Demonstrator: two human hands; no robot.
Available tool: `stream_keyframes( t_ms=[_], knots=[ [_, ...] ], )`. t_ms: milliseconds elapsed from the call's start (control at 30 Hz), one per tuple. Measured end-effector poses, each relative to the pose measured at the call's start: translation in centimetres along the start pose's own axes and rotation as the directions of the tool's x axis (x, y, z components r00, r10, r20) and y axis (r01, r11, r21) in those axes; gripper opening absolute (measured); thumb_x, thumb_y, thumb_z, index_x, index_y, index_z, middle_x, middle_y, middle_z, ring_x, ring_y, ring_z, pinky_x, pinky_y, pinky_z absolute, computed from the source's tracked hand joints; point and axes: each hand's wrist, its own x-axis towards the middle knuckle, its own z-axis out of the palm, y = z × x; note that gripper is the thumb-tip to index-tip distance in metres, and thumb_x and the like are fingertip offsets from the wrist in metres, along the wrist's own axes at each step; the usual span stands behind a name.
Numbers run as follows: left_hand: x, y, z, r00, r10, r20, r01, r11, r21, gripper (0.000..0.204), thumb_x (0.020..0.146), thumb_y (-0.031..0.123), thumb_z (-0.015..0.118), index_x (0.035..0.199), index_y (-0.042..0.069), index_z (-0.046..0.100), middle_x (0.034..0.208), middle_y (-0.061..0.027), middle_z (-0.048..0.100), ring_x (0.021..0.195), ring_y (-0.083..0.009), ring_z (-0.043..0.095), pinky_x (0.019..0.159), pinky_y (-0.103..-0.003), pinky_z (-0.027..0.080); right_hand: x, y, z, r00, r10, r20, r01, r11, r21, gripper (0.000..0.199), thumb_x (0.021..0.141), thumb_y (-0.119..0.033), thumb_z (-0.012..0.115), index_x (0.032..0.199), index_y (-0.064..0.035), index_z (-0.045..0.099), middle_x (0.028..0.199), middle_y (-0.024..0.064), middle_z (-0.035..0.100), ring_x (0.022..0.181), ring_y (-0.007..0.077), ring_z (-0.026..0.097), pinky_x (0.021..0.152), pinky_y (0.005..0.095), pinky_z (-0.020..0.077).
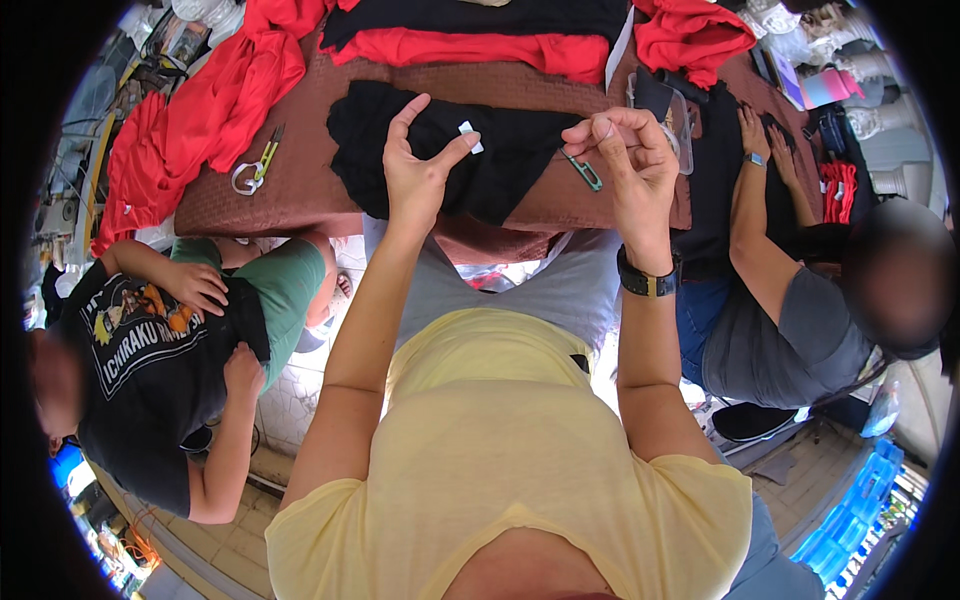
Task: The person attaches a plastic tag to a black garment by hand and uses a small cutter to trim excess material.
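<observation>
A black garment (365, 130) lies folded on the table in front of me. A small white label (469, 130) shows against it. My left hand (418, 175) is raised over the garment, thumb and forefinger spread wide. The thumb tip overlaps the label's lower edge; whether it touches the label I cannot tell. Beyond the garment's right end, my right hand (637, 160) is closed in a pinch, and anything between its fingertips is too small to make out. Just below those fingertips is a green-handled tool (584, 172), which looks like thread snips.
Red garments (200, 130) lie at the table's left, with more red and black cloth (470, 50) along the back. Yellow-handled snips (268, 155) and a white ring (246, 179) sit left on the brown tablecloth (320, 185). People sit close on both sides; the right one's hands (755, 135) rest on black cloth.
</observation>
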Motion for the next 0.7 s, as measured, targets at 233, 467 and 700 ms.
stream_keyframes(
  t_ms=[233, 467, 700],
  knots=[
    [0.1, 1.9, 0.2, 0.997, 0.028, 0.07, -0.036, 0.993, 0.113, 0.068, 0.074, 0.002, 0.082, 0.134, -0.004, 0.051, 0.127, -0.0114, 0.054, 0.117, -0.0156, 0.052, 0.1, -0.027, 0.043, -0.4, 1.0, -1.7, 0.998, 0.065, 0.013, -0.066, 0.968, 0.242, 0.012, 0.1, -0.011, 0.058, 0.105, -0.0003, 0.059, 0.1, 0.0167, 0.072, 0.086, 0.0171, 0.069, 0.076, 0.0271, 0.0547],
    [0.1, 1.6, 0.2, 0.991, 0.058, 0.124, -0.077, 0.984, 0.162, 0.072, 0.073, 0.003, 0.081, 0.138, -0.003, 0.049, 0.134, -0.0138, 0.052, 0.128, -0.0189, 0.045, 0.11, -0.03, 0.033, -0.9, 2.0, -2.5, 0.992, 0.103, -0.069, -0.079, 0.955, 0.286, 0.012, 0.1, -0.012, 0.059, 0.106, -0.0015, 0.059, 0.102, 0.0127, 0.068, 0.087, 0.0176, 0.069, 0.078, 0.0292, 0.0558],
    [-0.2, 1.2, 0.1, 0.987, 0.043, 0.157, -0.069, 0.984, 0.164, 0.074, 0.073, 0.003, 0.081, 0.139, -0.004, 0.047, 0.14, -0.0159, 0.048, 0.135, -0.0209, 0.04, 0.115, -0.032, 0.027, -1.1, 4.6, -3.9, 0.975, 0.192, -0.117, -0.127, 0.9, 0.418, 0.011, 0.1, -0.012, 0.06, 0.106, -0.0028, 0.06, 0.098, 0.0083, 0.066, 0.087, 0.0166, 0.067, 0.081, 0.0301, 0.0558]
  ],
)
